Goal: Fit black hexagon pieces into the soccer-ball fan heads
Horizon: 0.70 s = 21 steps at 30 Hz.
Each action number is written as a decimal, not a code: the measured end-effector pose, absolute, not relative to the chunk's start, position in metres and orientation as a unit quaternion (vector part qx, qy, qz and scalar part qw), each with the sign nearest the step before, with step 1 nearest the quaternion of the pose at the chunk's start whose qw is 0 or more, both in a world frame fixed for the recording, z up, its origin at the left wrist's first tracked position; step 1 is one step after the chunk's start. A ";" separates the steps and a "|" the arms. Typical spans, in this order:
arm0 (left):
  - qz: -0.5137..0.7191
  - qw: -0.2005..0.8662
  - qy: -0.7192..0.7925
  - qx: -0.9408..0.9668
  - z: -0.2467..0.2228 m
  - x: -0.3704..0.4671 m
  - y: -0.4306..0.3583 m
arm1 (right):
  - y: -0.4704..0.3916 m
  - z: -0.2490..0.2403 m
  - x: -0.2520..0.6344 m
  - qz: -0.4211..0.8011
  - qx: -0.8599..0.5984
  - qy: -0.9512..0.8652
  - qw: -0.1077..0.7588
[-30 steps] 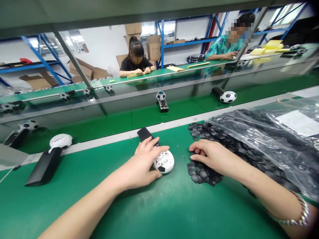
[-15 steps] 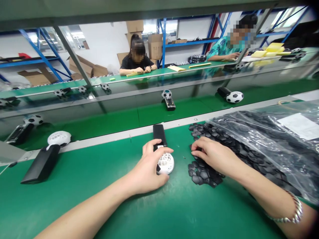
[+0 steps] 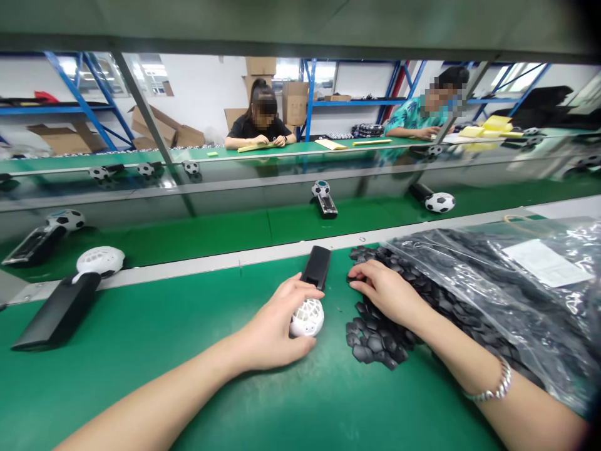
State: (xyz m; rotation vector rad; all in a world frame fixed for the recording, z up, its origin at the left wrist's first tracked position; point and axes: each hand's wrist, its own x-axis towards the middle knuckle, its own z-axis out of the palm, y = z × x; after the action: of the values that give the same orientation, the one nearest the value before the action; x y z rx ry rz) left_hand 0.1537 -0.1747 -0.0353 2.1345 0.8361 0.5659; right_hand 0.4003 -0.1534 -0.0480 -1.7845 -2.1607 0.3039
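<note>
My left hand [image 3: 277,326] is closed around the round head of a football-shaped device, thumb and fingers on either side of it. The head is a white openwork ball [image 3: 308,317], and its flat black handle [image 3: 317,266] points away from me on the green worktop. My right hand [image 3: 387,293] is pinched at the left edge of a pile of small black pentagon pieces [image 3: 375,341]. A dark piece [image 3: 352,279] shows at its fingertips. Part of the pile is hidden under this hand.
A clear plastic bag [image 3: 493,288] of black pieces lies on the right. Another white-headed device [image 3: 59,311] rests at left. Beyond a metal rail [image 3: 188,268], football devices, including one with an uncovered handle [image 3: 325,203], lie on a green belt [image 3: 225,235]. Two people sit across.
The device has turned under my left hand, its handle swinging to the right. My right hand stays at the pile, fingertips pinched. The camera view has tilted up slightly.
</note>
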 end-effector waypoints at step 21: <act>0.294 0.304 0.354 0.834 -0.044 0.151 -0.169 | -0.133 -0.050 0.384 0.139 -0.611 -0.752 0.205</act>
State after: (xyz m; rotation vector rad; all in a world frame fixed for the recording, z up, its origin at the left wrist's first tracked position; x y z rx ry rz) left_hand 0.1512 -0.1695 -0.0436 2.2095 0.9381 0.7794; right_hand 0.3837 -0.1326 -0.0498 -1.7037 -2.0954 0.3880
